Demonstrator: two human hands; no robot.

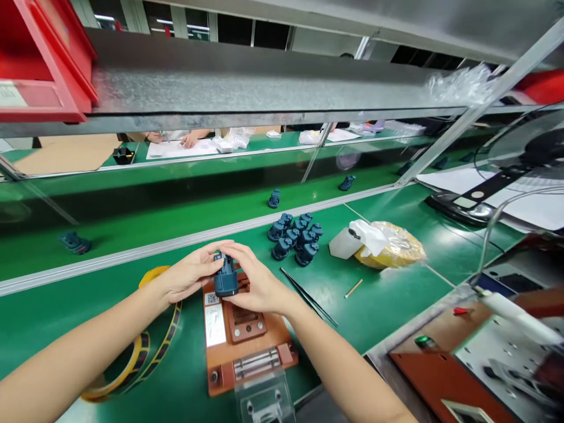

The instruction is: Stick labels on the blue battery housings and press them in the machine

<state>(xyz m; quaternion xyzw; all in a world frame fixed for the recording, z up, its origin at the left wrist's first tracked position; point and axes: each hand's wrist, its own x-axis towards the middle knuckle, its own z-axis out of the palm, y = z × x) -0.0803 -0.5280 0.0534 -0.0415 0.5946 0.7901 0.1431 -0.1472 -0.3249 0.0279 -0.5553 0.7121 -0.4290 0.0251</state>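
At the near edge of the green bench (374, 299), a brown fixture (247, 346) lies with its long side running away from the person, a clear plastic block (264, 399) at its near end. A roll of yellow tape (132, 352) lies to its left.

Over the far end of the fixture, a dark blue part (226, 281) is held between both hands. The left hand (191, 276) closes on it from the left, thumb and fingertips grasping its upper portion. The right hand (259, 285) closes on it from the right, fingers curled over its side. Both hands are equally near; the part lies directly between them. Its long axis runs near to far in the view, narrower end pointing away from the person. Whether its base touches the fixture cannot be told.

Just right of the right hand, black tweezers (308, 298) lie slantwise. Beyond them sits a cluster of similar parts (294, 235), with a white bottle (342, 244) and a yellow bag (394, 247) to the right.

Further off, single parts lie on the conveyor belt (176, 217). On the far side, another person's hand (189, 140) rests on paper.
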